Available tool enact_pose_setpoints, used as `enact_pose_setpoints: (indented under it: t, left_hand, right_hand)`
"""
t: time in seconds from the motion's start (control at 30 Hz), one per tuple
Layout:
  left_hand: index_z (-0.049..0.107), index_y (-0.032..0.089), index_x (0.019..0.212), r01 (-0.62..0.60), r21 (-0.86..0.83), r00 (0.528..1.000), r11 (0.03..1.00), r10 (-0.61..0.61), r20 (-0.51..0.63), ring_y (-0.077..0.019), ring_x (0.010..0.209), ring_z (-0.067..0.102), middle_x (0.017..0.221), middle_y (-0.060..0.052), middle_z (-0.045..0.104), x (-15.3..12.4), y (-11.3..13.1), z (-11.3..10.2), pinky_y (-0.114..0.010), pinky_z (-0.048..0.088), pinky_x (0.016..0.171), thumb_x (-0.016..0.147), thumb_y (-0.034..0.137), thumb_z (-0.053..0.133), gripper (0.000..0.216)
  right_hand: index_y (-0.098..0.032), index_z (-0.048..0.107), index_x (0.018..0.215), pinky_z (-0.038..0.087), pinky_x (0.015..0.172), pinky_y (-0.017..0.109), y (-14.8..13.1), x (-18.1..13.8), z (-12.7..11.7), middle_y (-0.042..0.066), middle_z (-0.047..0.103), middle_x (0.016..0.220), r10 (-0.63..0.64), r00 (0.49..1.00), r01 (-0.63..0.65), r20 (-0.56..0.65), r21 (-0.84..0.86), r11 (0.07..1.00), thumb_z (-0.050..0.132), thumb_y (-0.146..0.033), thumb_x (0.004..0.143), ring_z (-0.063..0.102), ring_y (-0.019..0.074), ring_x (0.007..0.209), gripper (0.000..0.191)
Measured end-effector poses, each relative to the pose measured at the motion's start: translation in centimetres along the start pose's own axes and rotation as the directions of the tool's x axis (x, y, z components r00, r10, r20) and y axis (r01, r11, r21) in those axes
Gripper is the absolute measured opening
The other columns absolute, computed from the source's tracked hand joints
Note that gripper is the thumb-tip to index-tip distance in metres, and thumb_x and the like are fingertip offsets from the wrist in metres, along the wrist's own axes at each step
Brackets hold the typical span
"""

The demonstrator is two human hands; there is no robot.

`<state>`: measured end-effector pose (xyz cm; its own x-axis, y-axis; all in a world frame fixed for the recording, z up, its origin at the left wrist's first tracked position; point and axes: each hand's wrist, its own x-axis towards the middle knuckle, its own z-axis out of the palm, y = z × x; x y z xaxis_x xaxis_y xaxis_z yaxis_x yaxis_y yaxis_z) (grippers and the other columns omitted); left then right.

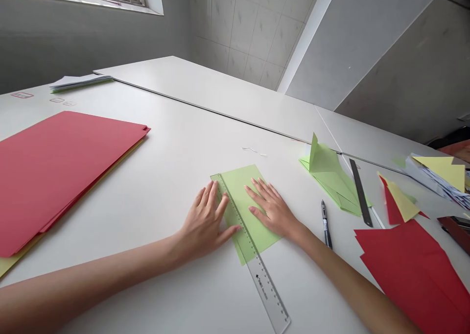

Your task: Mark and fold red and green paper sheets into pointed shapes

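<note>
A sheet of light green paper lies flat on the white table. Across its left part rests a clear plastic ruler, slanting down toward the near side and sticking out past the paper. My left hand presses on the ruler's left edge, fingers spread, with the thumb on the ruler too. On the green sheet, right of the ruler, my right hand lies flat with its fingers apart. A dark pen is on the table to the right of my right hand.
On the left is a stack of red sheets over yellow ones. Folded green paper, a dark metal ruler and red paper pieces lie at right. White papers sit far left. A thin white strip lies beyond the green sheet.
</note>
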<state>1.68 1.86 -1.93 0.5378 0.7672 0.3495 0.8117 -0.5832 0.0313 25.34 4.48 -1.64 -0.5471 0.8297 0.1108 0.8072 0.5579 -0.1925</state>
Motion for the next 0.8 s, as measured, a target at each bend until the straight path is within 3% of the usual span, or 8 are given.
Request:
enact_pose_setpoints:
  t: [0.2, 0.8]
  left_hand:
    - [0.053, 0.001, 0.124, -0.033, 0.011, 0.999, 0.999, 0.033, -0.042, -0.0459, 0.135, 0.036, 0.142, -0.035, 0.039, -0.87, -1.08, -0.13, -0.058, 0.039, 0.106, 0.089, 0.066, 0.041, 0.076]
    - [0.054, -0.003, 0.123, -0.040, 0.012, 0.996, 0.999, 0.041, -0.077, -0.0478, 0.135, 0.036, 0.140, -0.037, 0.039, -0.36, -0.37, 0.11, -0.058, 0.039, 0.105, 0.089, 0.066, 0.043, 0.078]
  right_hand:
    - [-0.025, 0.026, 0.153, 0.019, 0.120, 0.050, 0.22, -0.69, 0.21, 0.006, 0.018, 0.161, 0.018, 1.000, -0.017, 0.009, -0.037, 0.999, 0.032, -0.044, 0.102, 0.011, 0.0219, 0.149, 0.054]
    - [-0.026, 0.026, 0.153, 0.018, 0.120, 0.048, -0.53, -0.90, -0.25, 0.008, 0.017, 0.161, 0.091, 0.996, -0.090, 0.002, -0.079, 0.993, 0.033, -0.043, 0.102, 0.011, 0.0227, 0.149, 0.054]
